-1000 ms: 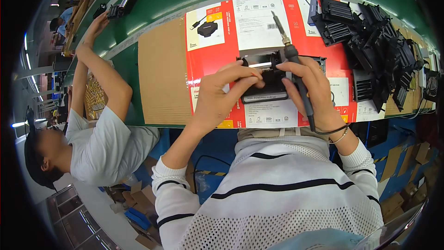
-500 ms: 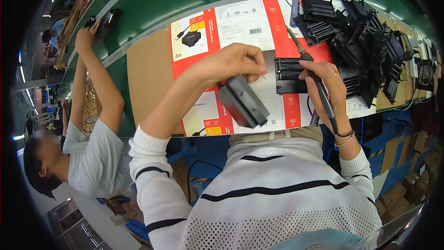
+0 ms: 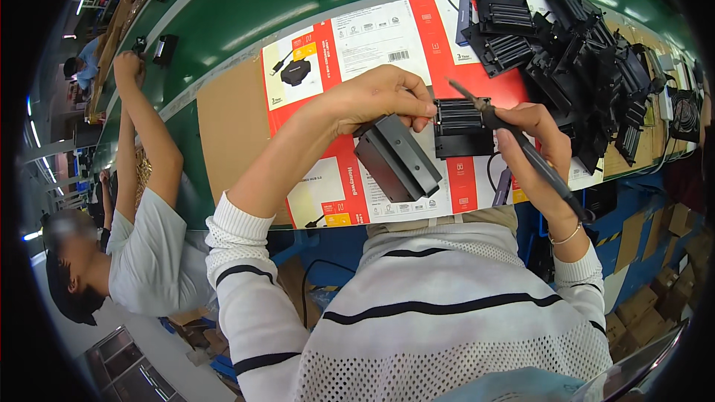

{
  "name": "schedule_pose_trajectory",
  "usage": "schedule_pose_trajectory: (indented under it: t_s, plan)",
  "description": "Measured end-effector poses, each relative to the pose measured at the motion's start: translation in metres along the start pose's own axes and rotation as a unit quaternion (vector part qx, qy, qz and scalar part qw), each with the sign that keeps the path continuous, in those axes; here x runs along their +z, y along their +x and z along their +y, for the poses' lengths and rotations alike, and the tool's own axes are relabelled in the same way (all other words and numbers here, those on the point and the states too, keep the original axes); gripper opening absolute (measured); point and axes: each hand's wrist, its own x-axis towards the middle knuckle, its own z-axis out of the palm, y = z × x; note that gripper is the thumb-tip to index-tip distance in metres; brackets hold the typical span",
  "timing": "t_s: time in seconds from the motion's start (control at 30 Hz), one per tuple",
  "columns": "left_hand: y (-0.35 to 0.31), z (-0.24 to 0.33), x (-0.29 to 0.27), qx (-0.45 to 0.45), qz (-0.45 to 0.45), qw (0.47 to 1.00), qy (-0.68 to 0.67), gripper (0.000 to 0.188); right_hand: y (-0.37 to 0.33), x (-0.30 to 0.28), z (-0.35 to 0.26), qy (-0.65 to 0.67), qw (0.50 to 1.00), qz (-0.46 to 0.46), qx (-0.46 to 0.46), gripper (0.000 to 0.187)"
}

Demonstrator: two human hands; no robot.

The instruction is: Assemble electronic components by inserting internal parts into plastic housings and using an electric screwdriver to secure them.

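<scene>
My right hand (image 3: pixel 540 145) is closed round a black soldering iron (image 3: pixel 530 156), gripped like a pen. Its metal tip points up and left, above the far edge of a black slotted part (image 3: pixel 463 145) on the printed sheet. My left hand (image 3: pixel 391 100) has thumb and forefinger pinched together at that part's left edge; whatever is between the fingertips is too small to make out. A black rectangular case (image 3: pixel 402 160) hangs tilted under the same hand, which carries it; the gripping fingers are hidden.
Many similar black parts (image 3: pixel 573 59) lie heaped at the right, with cables (image 3: pixel 681 115) beyond. The red and white printed sheet (image 3: pixel 372 45) covers cardboard (image 3: pixel 231 108) on a green bench (image 3: pixel 298 4). At the left, a co-worker's arm (image 3: pixel 160 134) reaches toward another black case (image 3: pixel 165 49).
My left hand and the case have moved right, bringing the pinched fingertips to the slotted part. The soldering iron's tip has come nearer to me and left, and its handle has tilted.
</scene>
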Motion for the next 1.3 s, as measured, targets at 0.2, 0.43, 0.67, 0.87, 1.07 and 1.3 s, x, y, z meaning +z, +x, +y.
schedule_pose_trajectory:
  t_s: [0.2,0.43,0.67,0.87,1.07,1.3]
  plan:
    - [-0.005,0.0,0.002,0.002,-0.019,1.0,-0.024,0.011,0.021,0.023,0.01,-0.293,0.929,-0.053,-0.221,0.024]
    - [-0.008,0.002,0.005,-0.008,-0.037,0.999,-0.032,0.01,0.025,0.036,0.007,-0.283,0.936,-0.052,-0.202,0.026]
    - [-0.001,-0.004,-0.001,-0.035,0.026,0.998,-0.044,0.007,0.02,0.029,0.003,-0.182,0.976,-0.002,-0.116,0.019]
    - [0.009,-0.003,0.001,-0.036,0.055,0.998,-0.02,0.007,0.009,0.001,-0.006,0.089,0.991,0.005,0.098,0.015]
    - [0.009,0.0,0.003,-0.049,0.053,0.997,0.021,0.008,0.008,-0.009,-0.005,0.123,0.989,-0.01,0.084,0.014]
    - [0.009,0.0,0.004,-0.036,0.052,0.998,0.028,0.008,0.013,-0.005,-0.007,0.083,0.995,-0.032,0.053,0.012]
